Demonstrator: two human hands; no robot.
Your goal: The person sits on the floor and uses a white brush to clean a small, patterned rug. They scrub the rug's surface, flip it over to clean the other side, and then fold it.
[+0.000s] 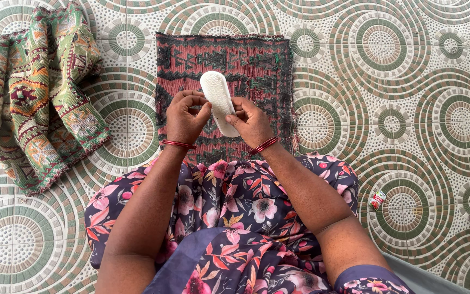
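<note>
From the head view we look straight down at our two hands, raised over a small mat on the tiled floor. Between them we hold a white pad, long and narrow with rounded ends, its upper face covered in fine raised dots. It stands nearly on end, tilted a little to the left at the top, and its upper half rises clear above our fingers. Our left hand curls its fingers shut against the pad's left edge near the lower half, thumb tip pressed to it. Our right hand pinches the lower right edge, fingers closed on it and hiding the bottom end. Each wrist wears a thin red bangle. The mat beneath is dark red with black and green woven bands and frayed edges. To the left a folded green cloth with orange and red patterns lies on the floor, well apart from the pad. Our lap is draped in dark floral fabric. A small red wrapper lies on the floor to the right
</note>
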